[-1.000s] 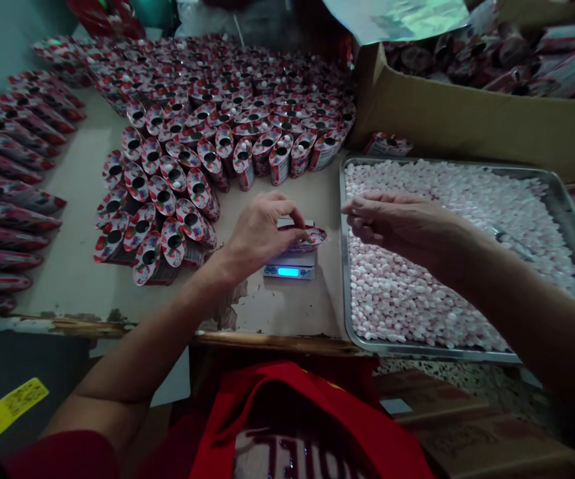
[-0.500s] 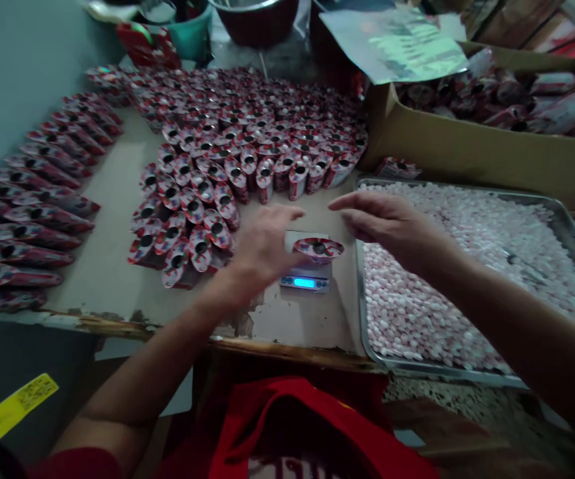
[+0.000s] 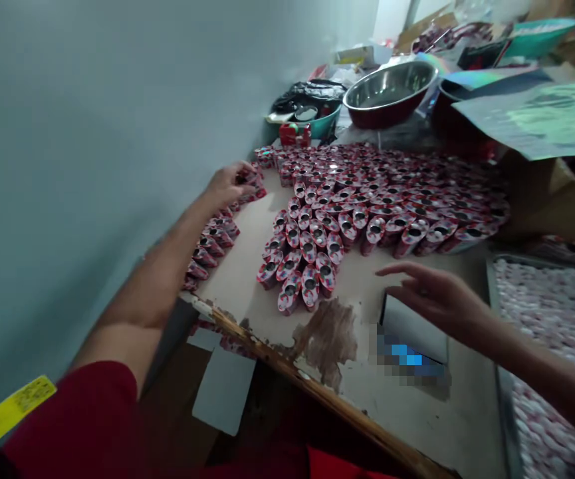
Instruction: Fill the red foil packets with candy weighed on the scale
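Observation:
At the far end of the row of packs by the wall, my left hand (image 3: 230, 184) has its fingers curled on a small red-and-white printed pack (image 3: 253, 181); the fingers partly cover it. My right hand (image 3: 429, 293) hovers over the digital scale (image 3: 417, 326), index finger stretched out and nothing held. The scale's white plate is bare and its blue display is blurred out. Many upright packs (image 3: 310, 246) with dark round openings stand close together in the middle of the table. Several have white pieces on top.
A metal tray (image 3: 499, 346) of small white and pinkish candy-like pieces lies at the right. Behind stand a cardboard box (image 3: 546, 193), a steel bowl (image 3: 389, 93), a teal basin (image 3: 330, 123) and a red tape dispenser (image 3: 294, 135). The table's worn wooden edge (image 3: 267, 352) runs in front.
My view has turned left. My left hand has gone from beside the scale to the row by the wall. The pack that stood on the scale is off it; my right hand is now above the plate.

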Action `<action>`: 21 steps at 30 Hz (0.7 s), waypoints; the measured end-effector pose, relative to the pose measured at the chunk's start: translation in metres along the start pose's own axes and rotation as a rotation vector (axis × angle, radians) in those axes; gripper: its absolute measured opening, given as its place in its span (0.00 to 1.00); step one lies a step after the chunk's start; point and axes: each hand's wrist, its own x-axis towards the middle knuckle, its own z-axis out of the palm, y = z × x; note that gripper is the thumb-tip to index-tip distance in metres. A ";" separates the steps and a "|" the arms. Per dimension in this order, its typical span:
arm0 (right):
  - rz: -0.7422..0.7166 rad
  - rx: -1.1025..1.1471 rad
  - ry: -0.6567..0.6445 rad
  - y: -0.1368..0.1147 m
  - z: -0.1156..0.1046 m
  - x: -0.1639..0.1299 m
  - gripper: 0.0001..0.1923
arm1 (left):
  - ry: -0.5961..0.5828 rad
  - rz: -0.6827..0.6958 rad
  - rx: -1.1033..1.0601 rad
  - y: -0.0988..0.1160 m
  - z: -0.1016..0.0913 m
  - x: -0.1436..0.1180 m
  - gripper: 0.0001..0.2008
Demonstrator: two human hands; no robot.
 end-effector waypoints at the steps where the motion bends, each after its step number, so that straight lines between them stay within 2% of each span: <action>1: -0.048 -0.114 -0.026 -0.004 0.009 0.015 0.17 | -0.028 -0.025 -0.017 -0.024 -0.008 0.010 0.23; 3: -0.166 -0.354 -0.088 -0.009 0.021 0.041 0.17 | -0.146 -0.044 -0.025 -0.061 -0.011 0.015 0.29; 6: -0.301 -0.516 -0.187 -0.008 0.024 0.067 0.21 | -0.286 -0.045 -0.023 -0.093 0.000 -0.002 0.39; 8: -0.343 -0.537 -0.245 -0.006 0.025 0.078 0.19 | -0.289 -0.039 -0.026 -0.106 0.007 -0.019 0.39; 11: -0.365 -0.629 -0.342 -0.007 0.030 0.092 0.13 | -0.228 -0.013 -0.015 -0.117 0.017 -0.036 0.36; 13: -0.365 -0.709 -0.389 -0.013 0.036 0.101 0.10 | -0.179 0.005 0.014 -0.116 0.023 -0.042 0.36; 16: -0.421 -0.761 -0.462 -0.029 0.036 0.102 0.11 | -0.117 0.060 0.056 -0.104 0.023 -0.045 0.38; 17: -0.443 -0.768 -0.489 -0.036 0.031 0.097 0.11 | -0.090 0.080 0.080 -0.098 0.020 -0.046 0.39; 19: -0.426 -0.791 -0.516 -0.050 0.015 0.077 0.11 | 0.040 0.106 0.165 -0.083 0.013 -0.051 0.41; 21: -0.280 -0.839 -0.482 -0.063 -0.005 0.047 0.11 | 0.188 0.134 0.270 -0.068 0.009 -0.061 0.41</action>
